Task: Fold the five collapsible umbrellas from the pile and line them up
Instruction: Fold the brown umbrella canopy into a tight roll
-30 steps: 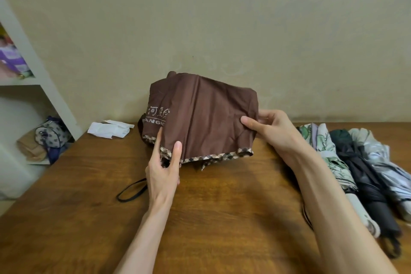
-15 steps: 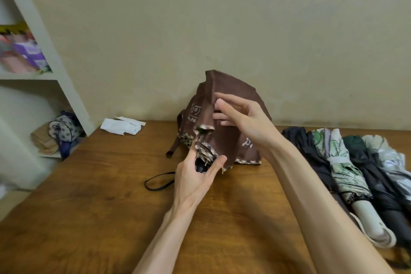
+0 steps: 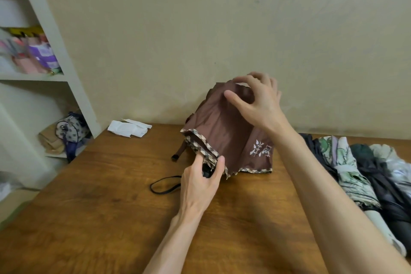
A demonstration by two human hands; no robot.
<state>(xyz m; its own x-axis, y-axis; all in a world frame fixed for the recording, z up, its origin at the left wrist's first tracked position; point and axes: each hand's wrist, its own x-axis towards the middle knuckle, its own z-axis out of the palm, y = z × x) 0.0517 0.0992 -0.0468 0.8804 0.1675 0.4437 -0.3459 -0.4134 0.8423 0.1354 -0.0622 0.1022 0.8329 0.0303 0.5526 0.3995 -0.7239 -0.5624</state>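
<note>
A brown collapsible umbrella (image 3: 224, 131) with a checked hem and white lettering stands tilted on the wooden table (image 3: 111, 218), its canopy loose. My left hand (image 3: 200, 182) grips its black handle end under the hem. My right hand (image 3: 258, 100) is at the top of the canopy, fingers curled over the fabric. A black wrist strap (image 3: 163, 184) trails left from the handle. Several folded umbrellas lie side by side at the right: a dark navy one (image 3: 315, 151), a green floral one (image 3: 347, 171), a black one (image 3: 378, 180) and a pale grey one (image 3: 398, 162).
A white folded cloth (image 3: 127, 128) lies at the table's back edge by the wall. White shelves (image 3: 66, 69) stand to the left, holding a patterned bag (image 3: 71, 129) and colourful items. The wall runs close behind the table.
The view shifted left. My right hand rose from the canopy's front to its top. The brown fabric has turned so that the white lettering faces right. My left hand stays at the handle.
</note>
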